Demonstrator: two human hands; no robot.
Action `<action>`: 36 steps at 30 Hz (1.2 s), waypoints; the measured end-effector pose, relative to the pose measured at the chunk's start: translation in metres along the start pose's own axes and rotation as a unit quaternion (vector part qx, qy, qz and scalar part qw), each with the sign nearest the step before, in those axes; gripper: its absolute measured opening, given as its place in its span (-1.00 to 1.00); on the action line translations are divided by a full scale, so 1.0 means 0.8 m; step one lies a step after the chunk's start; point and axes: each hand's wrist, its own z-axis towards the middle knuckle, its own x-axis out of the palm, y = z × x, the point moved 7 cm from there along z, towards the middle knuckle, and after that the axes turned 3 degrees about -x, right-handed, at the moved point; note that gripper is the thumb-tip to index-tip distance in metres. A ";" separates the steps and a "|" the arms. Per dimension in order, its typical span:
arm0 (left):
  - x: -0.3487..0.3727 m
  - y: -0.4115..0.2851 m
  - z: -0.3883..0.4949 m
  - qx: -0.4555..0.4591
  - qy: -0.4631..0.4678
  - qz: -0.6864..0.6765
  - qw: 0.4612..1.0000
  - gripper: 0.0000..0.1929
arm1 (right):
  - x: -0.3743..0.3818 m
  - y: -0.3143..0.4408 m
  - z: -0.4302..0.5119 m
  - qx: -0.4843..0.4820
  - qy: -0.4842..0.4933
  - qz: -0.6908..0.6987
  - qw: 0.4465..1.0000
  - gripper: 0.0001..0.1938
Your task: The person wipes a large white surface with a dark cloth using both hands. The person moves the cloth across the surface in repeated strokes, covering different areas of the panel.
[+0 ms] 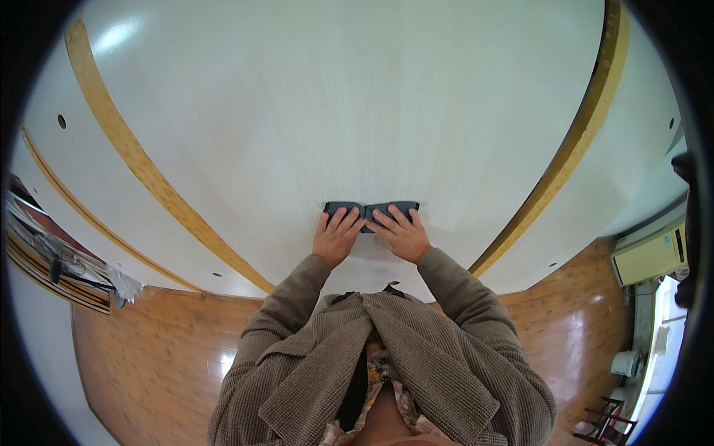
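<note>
A dark grey folded cloth item [365,211], with a crease or gap down its middle, lies flat on a large white tabletop [357,128] near the edge closest to me. My left hand [337,234] rests on its left half, palm down, the fingers slightly spread over the fabric. On the right half lies my right hand [400,231], also palm down with fingers apart. The fingertips of both hands nearly meet at the middle. The fingers cover part of the item, and whether anything is inside it I cannot tell.
Tan strips [150,173] run along both sides of the white surface, with more white panels beyond. Round holes [62,121] show in the panels. At the far left is a rack with plastic-wrapped things [56,251]. A white bucket [626,363] and wooden chair [608,421] stand at the lower right.
</note>
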 end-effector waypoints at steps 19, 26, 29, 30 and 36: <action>-0.040 0.078 -0.026 -0.040 -0.001 0.009 0.999 -0.61 | -0.020 0.048 0.080 -0.041 -0.004 0.025 0.999 -0.49; -0.118 0.166 0.035 -0.066 -0.040 0.042 0.996 -0.48 | -0.061 0.055 0.204 -0.030 -0.050 0.003 0.998 -0.39; -0.144 0.196 0.053 -0.102 -0.043 0.028 0.993 -0.40 | -0.071 0.056 0.242 -0.015 -0.047 0.014 0.999 -0.35; -0.148 0.202 0.054 -0.113 -0.041 0.027 0.992 -0.37 | -0.073 0.059 0.249 -0.011 -0.055 0.013 0.998 -0.32; -0.125 0.200 0.004 -0.128 -0.033 0.017 0.991 -0.40 | -0.042 0.091 0.236 -0.026 -0.018 0.039 0.999 -0.36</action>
